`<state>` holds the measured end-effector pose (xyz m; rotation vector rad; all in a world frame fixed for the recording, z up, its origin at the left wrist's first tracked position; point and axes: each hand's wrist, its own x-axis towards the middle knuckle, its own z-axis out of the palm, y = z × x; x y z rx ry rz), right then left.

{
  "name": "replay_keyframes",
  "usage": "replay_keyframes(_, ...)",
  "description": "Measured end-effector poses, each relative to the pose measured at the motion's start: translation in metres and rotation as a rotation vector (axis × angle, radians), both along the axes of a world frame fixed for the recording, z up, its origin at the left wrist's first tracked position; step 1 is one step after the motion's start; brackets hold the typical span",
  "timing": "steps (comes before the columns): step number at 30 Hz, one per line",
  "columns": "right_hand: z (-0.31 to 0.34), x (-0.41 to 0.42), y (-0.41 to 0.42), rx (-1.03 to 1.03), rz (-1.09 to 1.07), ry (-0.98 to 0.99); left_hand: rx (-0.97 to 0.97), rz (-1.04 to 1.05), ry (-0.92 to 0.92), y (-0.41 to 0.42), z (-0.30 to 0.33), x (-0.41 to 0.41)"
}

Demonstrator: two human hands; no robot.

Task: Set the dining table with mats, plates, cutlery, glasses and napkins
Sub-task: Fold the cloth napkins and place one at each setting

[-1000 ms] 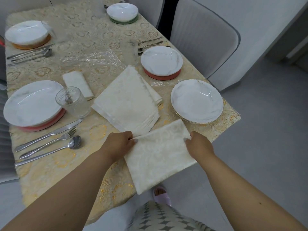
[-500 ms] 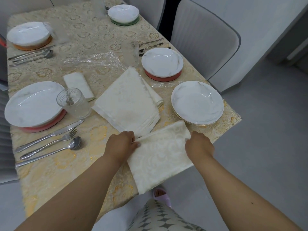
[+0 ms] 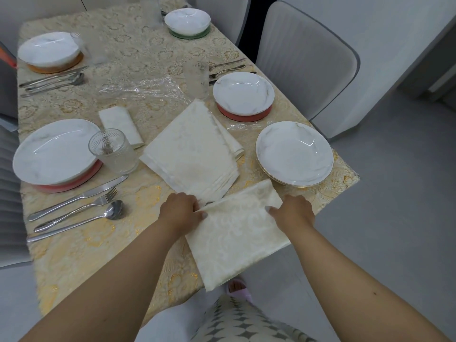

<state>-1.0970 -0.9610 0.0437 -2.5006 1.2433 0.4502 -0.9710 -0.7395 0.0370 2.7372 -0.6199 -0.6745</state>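
A cream napkin (image 3: 234, 233) hangs over the near table edge, held at both upper corners. My left hand (image 3: 180, 211) pinches its left corner and my right hand (image 3: 293, 211) pinches its right corner. Just beyond lies a stack of folded cream napkins (image 3: 190, 149). A folded napkin (image 3: 121, 124) lies by a ribbed glass (image 3: 113, 151) and a white plate on a red mat (image 3: 54, 154). A knife, fork and spoon (image 3: 79, 208) lie to the left. A stack of white plates (image 3: 293, 154) sits at the right corner.
Further settings: a plate on a red mat (image 3: 243, 95) with a glass (image 3: 197, 77), a plate on an orange mat (image 3: 49, 53), a bowl on a green mat (image 3: 187, 21). Clear plastic wrap (image 3: 140, 87) lies mid-table. Grey chairs (image 3: 303, 60) stand on the right.
Both hands have drawn the napkin's upper edge slightly closer together and toward the stack; the cloth bunches a little at the top. Nothing else on the table has moved.
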Motion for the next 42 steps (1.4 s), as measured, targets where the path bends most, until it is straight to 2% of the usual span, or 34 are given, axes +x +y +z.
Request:
replay_keyframes(6, 0.023, 0.013, 0.029, -0.018, 0.179, -0.251, -0.069, 0.149, 0.209, 0.044, 0.021, 0.000)
replay_keyframes(8, 0.035, 0.028, 0.039, 0.007, 0.370, -0.313, 0.015, 0.147, 0.289, 0.065, 0.029, 0.001)
replay_keyframes(11, 0.050, 0.054, 0.056, 0.058, 0.682, -0.391, 0.155, 0.102, 0.292, 0.087, 0.035, 0.003)
replay_keyframes(12, 0.055, 0.063, 0.063, 0.056, 0.773, -0.419, 0.086, 0.136, 0.281, 0.091, 0.034, 0.004)
replay_keyframes(13, 0.059, 0.071, 0.070, 0.055, 0.864, -0.448, -0.064, 0.222, 0.283, 0.093, 0.033, 0.005)
replay_keyframes(15, 0.066, 0.084, 0.083, 0.089, 1.014, -0.512, -0.447, 0.400, 0.329, 0.090, 0.039, 0.007)
replay_keyframes(17, 0.071, 0.094, 0.092, 0.119, 1.121, -0.558, -0.758, 0.487, 0.457, 0.086, 0.045, 0.012)
replay_keyframes(19, 0.074, 0.100, 0.097, 0.115, 1.178, -0.576, -0.919, 0.468, 0.578, 0.085, 0.051, 0.016)
replay_keyframes(21, 0.077, 0.104, 0.099, 0.119, 1.208, -0.606, -0.935, 0.440, 0.614, 0.085, 0.057, 0.017)
replay_keyframes(23, 0.081, 0.108, 0.100, 0.135, 1.190, -0.598, -0.934, 0.482, 0.598, 0.088, 0.059, 0.018)
replay_keyframes(26, 0.085, 0.112, 0.090, 0.245, 0.998, -0.444, -1.000, 0.531, 0.571, 0.091, 0.063, 0.017)
replay_keyframes(29, 0.080, 0.114, 0.068, 0.566, 0.724, -0.348, -1.037, 0.528, 0.554, 0.094, 0.073, 0.014)
replay_keyframes(32, 0.069, 0.111, 0.056, 1.048, 0.359, -0.396, -1.082, 0.539, 0.518, 0.095, 0.087, 0.014)
replay_keyframes(35, 0.070, 0.108, 0.062, 1.349, 0.250, -0.470, -1.145, 0.539, 0.448, 0.096, 0.106, 0.016)
replay_keyframes(38, 0.087, 0.112, 0.071, 1.385, 0.252, -0.669, -1.206, 0.508, 0.295, 0.100, 0.127, 0.018)
replay_keyframes(40, 0.104, 0.112, 0.074, 1.323, 0.308, -0.878, -1.239, 0.471, 0.189, 0.105, 0.139, 0.017)
replay_keyframes(42, 0.121, 0.105, 0.074, 1.247, 0.403, -0.953, -1.248, 0.432, 0.142, 0.112, 0.143, 0.010)
